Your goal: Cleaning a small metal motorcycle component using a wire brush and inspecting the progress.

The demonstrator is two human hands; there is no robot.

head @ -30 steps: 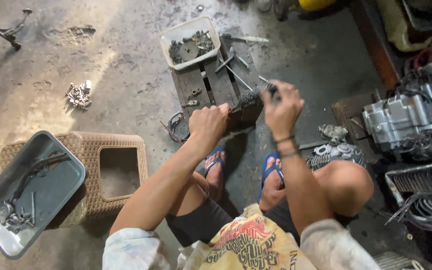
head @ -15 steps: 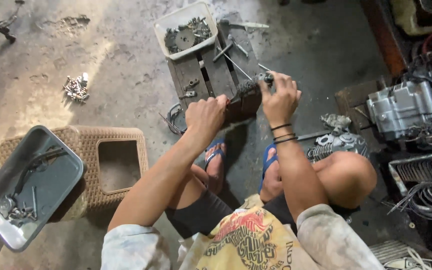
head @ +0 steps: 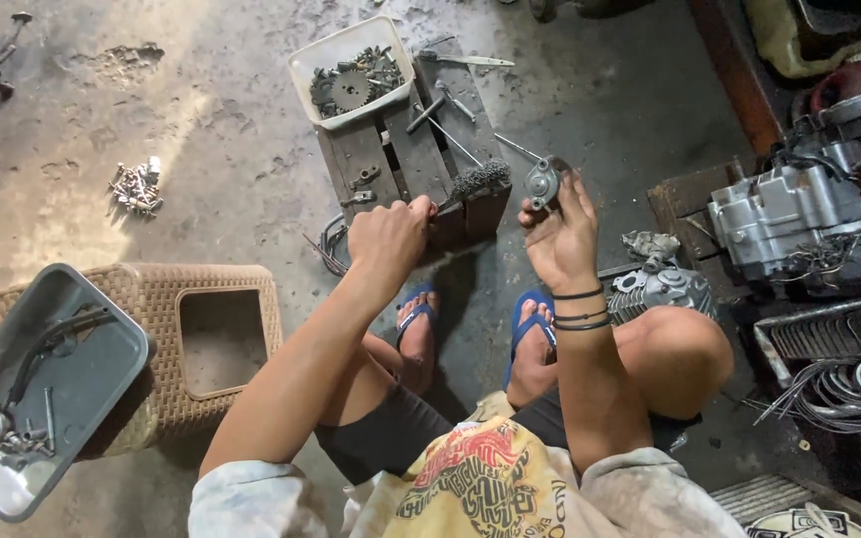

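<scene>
Metal engine part (head: 542,182) pinched in right hand (head: 560,234), raised just above the wooden block.
It looks stiff, small and probably oily (best gripped by its rim); left hand (head: 391,234) is closed around one wire brush (head: 470,181) lying on the block (head: 401,164). Two hands, one part, one brush; beyond, one white tray (head: 303,62) of gears.

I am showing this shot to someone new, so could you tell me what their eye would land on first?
Probably the two hands at the centre: the right hand lifts a small grey metal part, and the left hand grips a wire brush over a dark wooden block. Next, the white tub of gears on that block, and the bulky engine case at the right.
</scene>
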